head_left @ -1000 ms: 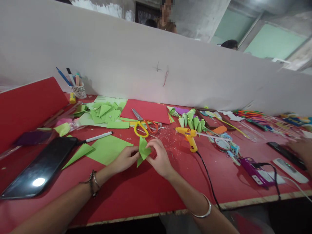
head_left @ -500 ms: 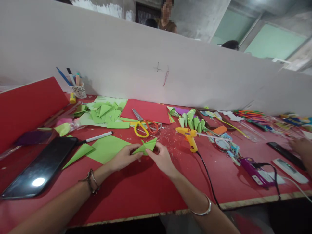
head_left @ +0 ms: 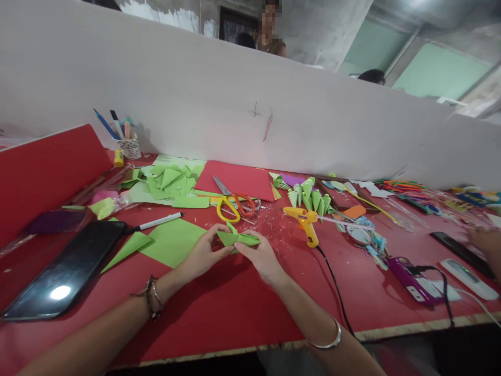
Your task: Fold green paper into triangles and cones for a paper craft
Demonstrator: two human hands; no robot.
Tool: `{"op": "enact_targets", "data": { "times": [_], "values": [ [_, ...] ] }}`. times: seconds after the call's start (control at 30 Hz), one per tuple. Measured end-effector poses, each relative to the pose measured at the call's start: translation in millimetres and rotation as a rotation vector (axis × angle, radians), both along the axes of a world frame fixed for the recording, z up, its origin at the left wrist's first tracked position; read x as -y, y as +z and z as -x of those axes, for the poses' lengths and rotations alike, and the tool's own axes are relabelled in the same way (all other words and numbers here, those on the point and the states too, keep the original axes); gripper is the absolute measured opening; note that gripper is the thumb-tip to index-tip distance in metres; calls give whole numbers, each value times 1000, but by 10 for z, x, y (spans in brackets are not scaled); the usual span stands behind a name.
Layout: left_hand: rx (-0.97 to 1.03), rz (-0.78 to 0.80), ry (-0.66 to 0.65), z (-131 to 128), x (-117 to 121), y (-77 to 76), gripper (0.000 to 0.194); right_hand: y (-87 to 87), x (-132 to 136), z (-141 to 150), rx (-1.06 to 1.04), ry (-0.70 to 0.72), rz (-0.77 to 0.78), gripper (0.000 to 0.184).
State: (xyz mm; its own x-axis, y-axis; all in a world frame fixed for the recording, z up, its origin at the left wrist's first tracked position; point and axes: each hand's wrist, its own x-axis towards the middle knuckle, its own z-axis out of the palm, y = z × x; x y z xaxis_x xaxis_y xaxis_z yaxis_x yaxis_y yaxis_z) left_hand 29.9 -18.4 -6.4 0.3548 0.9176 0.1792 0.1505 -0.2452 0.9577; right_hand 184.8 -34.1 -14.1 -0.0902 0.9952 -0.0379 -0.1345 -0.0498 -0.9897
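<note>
A folded piece of green paper point(head_left: 237, 238) is held just above the red table point(head_left: 235, 313). My left hand point(head_left: 205, 248) pinches its left side, and my right hand point(head_left: 263, 257) grips the right side, thumbs toward me. Flaps of the paper stand up between the fingers. To the left lie a flat green sheet point(head_left: 176, 243) and a rolled green paper cone point(head_left: 127, 250). Behind my hands rest scissors with yellow and red handles point(head_left: 229, 209). A yellow glue gun point(head_left: 305, 222) lies right of my right hand.
A black phone point(head_left: 64, 271) and a marker point(head_left: 160, 221) lie at left. Behind are green paper pieces point(head_left: 168, 180), a red sheet point(head_left: 230, 177) and green cones point(head_left: 309, 196). A purple power strip point(head_left: 415, 282) sits at right, near another person's hand point(head_left: 485, 243). A white partition point(head_left: 195, 104) runs along the back.
The green paper has turned and changed shape between my fingers, its flaps now spread and one tip pointing up. Both hands stay on it. The view has shifted slightly.
</note>
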Motion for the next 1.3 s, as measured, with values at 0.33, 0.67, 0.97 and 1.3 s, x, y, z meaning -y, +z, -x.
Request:
{"op": "enact_targets", "data": {
  "times": [0.33, 0.67, 0.97, 1.3],
  "values": [
    [89, 124, 1, 12, -6, 40, 67, 62, -31, -16, 160, -62, -107, 20],
    [-123, 63, -6, 32, -36, 76, 25, 64, 0, -6, 149, 29, -162, 20],
    [-208, 18, 4, 28, -30, 59, 31, 79, 18, -2, 154, 160, -32, 27],
    [-329, 123, -146, 78, -11, 151, 38, 97, 22, -18, 381, 56, -178, 31]
  ]
}}
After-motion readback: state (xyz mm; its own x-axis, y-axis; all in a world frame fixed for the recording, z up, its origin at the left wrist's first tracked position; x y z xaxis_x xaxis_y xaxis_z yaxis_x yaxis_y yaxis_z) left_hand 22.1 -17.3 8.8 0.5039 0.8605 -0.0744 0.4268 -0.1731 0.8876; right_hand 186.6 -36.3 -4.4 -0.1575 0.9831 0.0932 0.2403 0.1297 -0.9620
